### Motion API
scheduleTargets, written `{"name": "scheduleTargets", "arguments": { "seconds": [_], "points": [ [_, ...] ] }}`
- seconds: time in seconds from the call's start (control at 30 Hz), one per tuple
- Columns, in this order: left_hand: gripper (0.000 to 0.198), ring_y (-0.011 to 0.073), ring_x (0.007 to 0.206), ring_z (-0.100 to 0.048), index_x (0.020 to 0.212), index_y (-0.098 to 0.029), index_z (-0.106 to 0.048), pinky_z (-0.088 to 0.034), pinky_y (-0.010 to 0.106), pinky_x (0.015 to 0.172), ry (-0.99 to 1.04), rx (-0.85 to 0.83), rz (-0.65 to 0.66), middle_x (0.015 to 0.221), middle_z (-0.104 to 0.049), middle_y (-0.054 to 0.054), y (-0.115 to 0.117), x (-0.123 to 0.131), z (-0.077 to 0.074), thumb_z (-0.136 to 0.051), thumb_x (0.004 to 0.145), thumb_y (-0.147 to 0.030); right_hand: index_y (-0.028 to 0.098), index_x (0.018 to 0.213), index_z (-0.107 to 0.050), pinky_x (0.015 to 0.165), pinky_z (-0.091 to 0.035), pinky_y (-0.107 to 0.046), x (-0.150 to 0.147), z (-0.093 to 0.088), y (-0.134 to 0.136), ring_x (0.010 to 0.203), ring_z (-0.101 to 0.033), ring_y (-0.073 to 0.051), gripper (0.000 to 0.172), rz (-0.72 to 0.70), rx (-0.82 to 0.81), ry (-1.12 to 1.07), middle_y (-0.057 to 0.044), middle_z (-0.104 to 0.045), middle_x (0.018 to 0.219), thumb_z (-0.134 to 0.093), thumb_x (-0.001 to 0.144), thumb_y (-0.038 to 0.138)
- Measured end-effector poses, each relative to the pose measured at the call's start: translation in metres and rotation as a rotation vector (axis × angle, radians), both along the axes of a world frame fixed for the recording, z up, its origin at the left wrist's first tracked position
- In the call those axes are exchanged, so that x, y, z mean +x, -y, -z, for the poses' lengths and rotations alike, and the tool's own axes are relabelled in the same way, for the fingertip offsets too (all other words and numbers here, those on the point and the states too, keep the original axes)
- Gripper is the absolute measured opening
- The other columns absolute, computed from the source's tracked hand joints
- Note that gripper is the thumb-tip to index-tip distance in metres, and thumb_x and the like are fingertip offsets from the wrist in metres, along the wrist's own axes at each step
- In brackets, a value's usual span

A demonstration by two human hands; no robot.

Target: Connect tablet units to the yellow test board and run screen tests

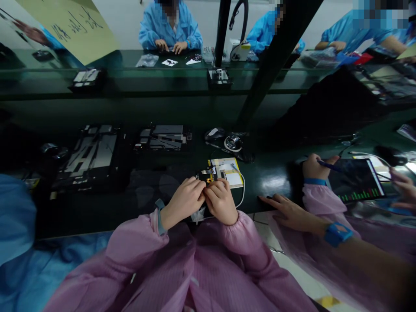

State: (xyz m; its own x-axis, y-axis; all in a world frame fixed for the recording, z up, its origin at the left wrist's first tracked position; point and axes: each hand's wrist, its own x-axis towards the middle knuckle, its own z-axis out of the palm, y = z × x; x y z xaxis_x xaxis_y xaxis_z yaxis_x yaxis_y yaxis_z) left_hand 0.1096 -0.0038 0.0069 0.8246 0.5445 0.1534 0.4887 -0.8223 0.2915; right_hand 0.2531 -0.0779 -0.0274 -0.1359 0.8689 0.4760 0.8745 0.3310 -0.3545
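My left hand and my right hand meet in front of me, fingers bent and pressed together. What their fingertips pinch is hidden behind the fingers. Just beyond them lies a flat white battery pack with yellow edges. A small dark circuit board with gold-coloured tape adjoins the pack's left side, right at my fingertips. From the pack's right side a white cable curves down toward the bench edge. A small piece of clear plastic shows below my hands.
Opened tablets with exposed batteries lie at left and centre. Past the pack sit a computer mouse and a round metallic item. At right, a co-worker's hand rests near a tablet. A dark post slants overhead.
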Motion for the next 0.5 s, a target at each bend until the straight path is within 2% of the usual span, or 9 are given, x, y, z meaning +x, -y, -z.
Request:
{"name": "scheduleTargets", "arguments": {
  "seconds": [0.13,0.2,0.3,0.33,0.4,0.47,0.5],
  "points": [
    [0.016,0.0222,0.084,-0.056,0.084,-0.016,-0.059,-0.046,0.036,0.079,-0.031,-0.067,0.028,0.082,-0.062,0.007,0.001,-0.001,0.002,-0.047,0.081,-0.006,0.019,0.091,-0.064,0.101,-0.037,-0.045,0.0,0.007,0.005,0.09,-0.055,-0.019,0.02,-0.032,-0.006,-0.063,-0.004,-0.064,0.082,-0.045,0.094,0.016],
    [0.026,0.0195,0.081,-0.058,0.103,-0.017,-0.061,-0.046,0.034,0.078,-0.008,-0.189,0.062,0.081,-0.063,0.003,-0.003,-0.007,-0.004,-0.049,0.082,-0.008,0.02,0.091,-0.065,0.098,-0.04,-0.045,0.006,0.007,0.01,0.092,-0.057,-0.02,0.019,-0.04,-0.028,-0.197,-0.005,-0.066,0.084,-0.046,0.094,0.019],
    [0.048,0.0157,0.074,-0.058,0.136,-0.023,-0.045,-0.047,0.029,0.073,0.055,-0.399,0.086,0.078,-0.061,-0.002,-0.018,-0.018,-0.02,-0.052,0.088,-0.023,0.021,0.09,-0.067,0.096,-0.046,-0.043,0.026,0.007,0.024,0.103,-0.059,-0.023,0.033,-0.038,-0.099,-0.523,-0.007,-0.068,0.1,-0.036,0.098,0.025],
    [0.05,0.0154,0.075,-0.059,0.139,-0.023,-0.041,-0.047,0.029,0.074,0.084,-0.426,0.073,0.08,-0.062,-0.002,-0.024,-0.02,-0.023,-0.051,0.091,-0.029,0.021,0.092,-0.067,0.096,-0.047,-0.043,0.035,0.008,0.028,0.107,-0.06,-0.023,0.039,-0.004,-0.109,-0.623,-0.008,-0.067,0.107,-0.029,0.1,0.025],
    [0.047,0.0176,0.089,-0.061,0.137,-0.022,-0.043,-0.048,0.032,0.084,0.13,-0.378,0.038,0.096,-0.065,0.003,-0.037,-0.02,-0.025,-0.049,0.093,-0.038,0.021,0.102,-0.066,0.096,-0.049,-0.043,0.052,0.015,0.034,0.11,-0.06,-0.023,0.043,0.167,-0.093,-0.711,-0.009,-0.066,0.115,-0.023,0.101,0.027],
    [0.046,0.0229,0.109,-0.057,0.134,-0.019,-0.047,-0.044,0.038,0.096,0.12,-0.25,0.025,0.117,-0.062,0.009,-0.048,-0.011,-0.015,-0.048,0.093,-0.041,0.02,0.116,-0.062,0.097,-0.048,-0.045,0.064,0.024,0.036,0.111,-0.06,-0.025,0.036,0.375,-0.051,-0.598,-0.011,-0.065,0.116,-0.032,0.099,0.03],
    [0.047,0.0253,0.115,-0.055,0.132,-0.018,-0.048,-0.042,0.042,0.099,0.086,-0.19,0.039,0.123,-0.06,0.012,-0.052,-0.005,-0.008,-0.049,0.093,-0.041,0.02,0.122,-0.06,0.098,-0.048,-0.046,0.067,0.029,0.035,0.114,-0.058,-0.027,0.034,0.42,-0.049,-0.483,-0.012,-0.064,0.119,-0.04,0.097,0.032]
  ]
}}
